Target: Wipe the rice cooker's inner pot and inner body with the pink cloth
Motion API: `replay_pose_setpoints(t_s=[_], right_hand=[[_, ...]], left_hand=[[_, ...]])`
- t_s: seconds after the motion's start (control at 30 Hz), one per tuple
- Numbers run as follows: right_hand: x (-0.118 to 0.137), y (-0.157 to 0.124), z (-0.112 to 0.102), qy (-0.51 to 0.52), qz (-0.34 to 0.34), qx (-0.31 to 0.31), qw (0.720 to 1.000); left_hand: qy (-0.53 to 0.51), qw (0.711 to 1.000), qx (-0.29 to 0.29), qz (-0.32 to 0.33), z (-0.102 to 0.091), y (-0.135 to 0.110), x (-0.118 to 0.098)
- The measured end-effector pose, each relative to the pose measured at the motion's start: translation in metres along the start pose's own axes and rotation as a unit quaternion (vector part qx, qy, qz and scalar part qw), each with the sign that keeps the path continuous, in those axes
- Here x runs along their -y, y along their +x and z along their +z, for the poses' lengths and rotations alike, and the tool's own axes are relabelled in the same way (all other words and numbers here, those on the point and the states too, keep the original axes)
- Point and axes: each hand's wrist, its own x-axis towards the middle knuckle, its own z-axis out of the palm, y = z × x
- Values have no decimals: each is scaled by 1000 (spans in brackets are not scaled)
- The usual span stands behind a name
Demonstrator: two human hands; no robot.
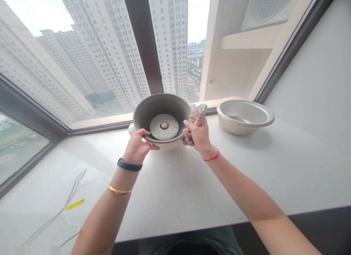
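Note:
A rice cooker body (161,101) with a grey inside and a round metal heating plate (156,128) stands on the white counter by the window. My left hand (138,145) grips its near left rim, thumb over the edge and fingers underneath. In my right hand (199,132) a crumpled pinkish cloth (197,114) is bunched up, close against the cooker's right side. The silver inner pot (241,128) sits apart to the right, and what I see of its inside holds nothing.
On the left of the counter (170,196) lies a thin pale cord (52,219) with a yellow tag (74,204). Window frames (144,39) border the far side, and a white wall (315,94) rises at the right. The counter's front edge is near my body.

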Motion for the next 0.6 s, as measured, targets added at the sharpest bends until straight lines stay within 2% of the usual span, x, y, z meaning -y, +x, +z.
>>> replay_pose_setpoints(t_s=[0.17, 0.43, 0.6], right_hand=[[16, 15, -14, -66, 0, -19, 998], [35, 61, -22, -177, -19, 49, 983], [45, 89, -30, -180, 11, 50, 982]], left_hand=[[-8, 1000, 10, 2, 8, -14, 5], [-51, 997, 21, -51, 14, -30, 15], [-44, 995, 84, -37, 10, -50, 41]])
